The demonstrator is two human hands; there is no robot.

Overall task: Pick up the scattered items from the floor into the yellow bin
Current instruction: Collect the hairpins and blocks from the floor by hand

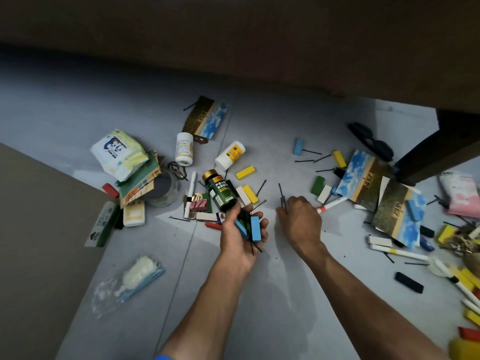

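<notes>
The left hand point(240, 233) is turned palm up, fingers curled round a fistful: a dark green supplement bottle point(219, 191) with a gold cap sticking out at twelve o'clock, two blue blocks point(255, 229) across the palm, and a few black bobby pins point(253, 246) trailing off at six o'clock. Just at its three o'clock, the right hand point(301, 219) is palm down on the grey floor point(233, 294), its fingertips pinching a small bundle of dark hairpins point(282, 197) that pokes up at twelve o'clock.

The rest of the litter lies all around them. At ten o'clock from the left hand sit two white bottles point(184, 149), a pack of baby wipes point(119, 154) and a glass jar point(163, 189); closer in, a pink binder clip point(198, 205) and a white marker point(189, 194). Yellow blocks point(245, 172) lie at twelve. At two o'clock from the right hand are sky-print cards point(359, 175), a green block point(318, 185), a red-tipped marker point(332, 204) and black sunglasses point(371, 141). A black block point(409, 282) lies at four o'clock. A bagged white brush point(137, 275) lies at seven o'clock. I cannot tell where the yellow bin is; a yellow edge shows at the bottom right corner.
</notes>
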